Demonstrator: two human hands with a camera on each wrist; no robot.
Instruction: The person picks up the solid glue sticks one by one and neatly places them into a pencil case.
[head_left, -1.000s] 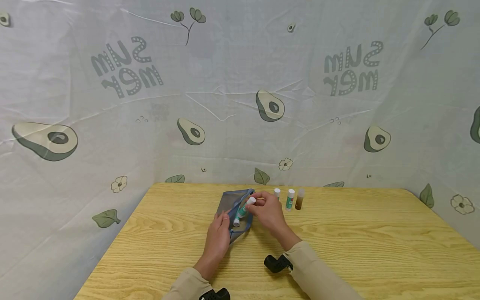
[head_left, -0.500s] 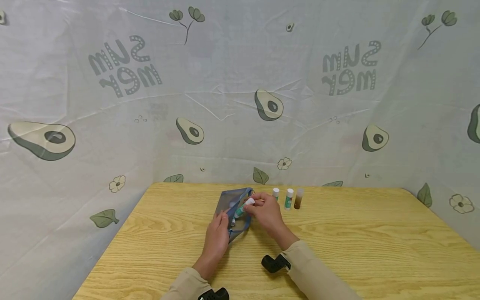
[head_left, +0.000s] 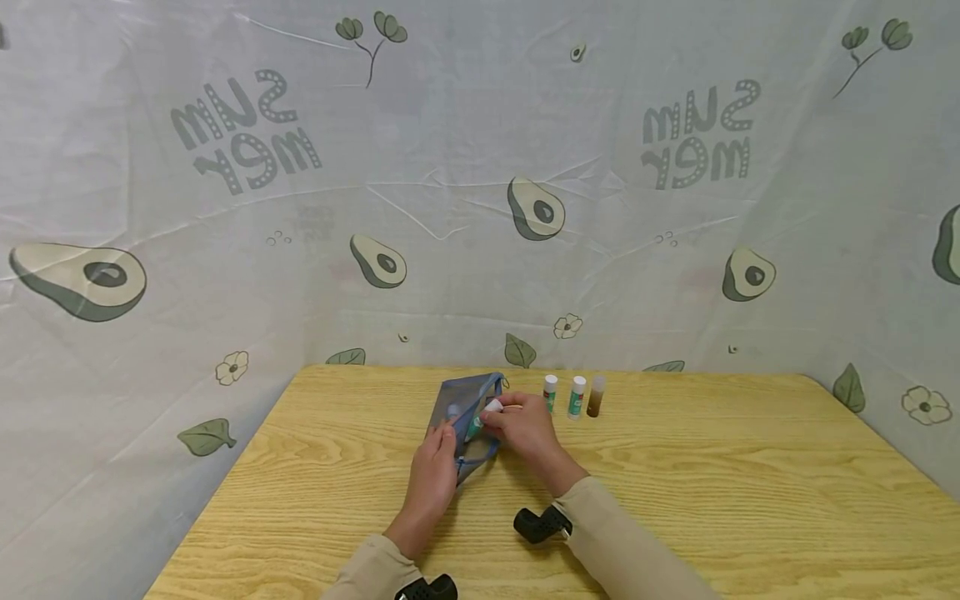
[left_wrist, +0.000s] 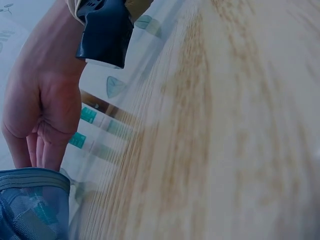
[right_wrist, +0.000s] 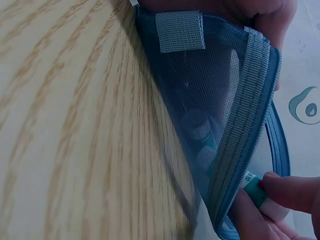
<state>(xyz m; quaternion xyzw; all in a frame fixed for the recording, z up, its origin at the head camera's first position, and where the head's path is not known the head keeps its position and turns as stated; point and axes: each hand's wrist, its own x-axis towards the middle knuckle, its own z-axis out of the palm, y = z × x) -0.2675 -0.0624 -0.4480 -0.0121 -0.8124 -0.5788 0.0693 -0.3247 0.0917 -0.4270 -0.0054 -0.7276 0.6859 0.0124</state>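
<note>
My left hand [head_left: 437, 465] grips the near side of a blue mesh zipper pouch [head_left: 467, 392], which stands tilted with its mouth turned to the right. Between thumb and fingers, my right hand [head_left: 531, 429] pinches a glue stick [head_left: 474, 427] with a white cap and green label. The glue stick slants through the unzipped mouth, its lower end inside; the right wrist view shows the label [right_wrist: 255, 191] at the zipper's edge. Through the mesh there, a white-and-green object [right_wrist: 196, 124] lies inside the pouch, blurred. In the left wrist view the right fingers go behind the pouch's rim [left_wrist: 35, 177].
Behind my right hand two more glue sticks, one [head_left: 551, 392] partly covered by the hand and another [head_left: 577, 398], stand upright beside a brown tube with a clear top [head_left: 596, 397]. A printed cloth [head_left: 450, 208] hangs behind the wooden table [head_left: 712, 467].
My right hand has moved slightly left and the glue stick has gone deeper into the pouch, its lower end now behind the mesh. The left hand keeps its grip.
</note>
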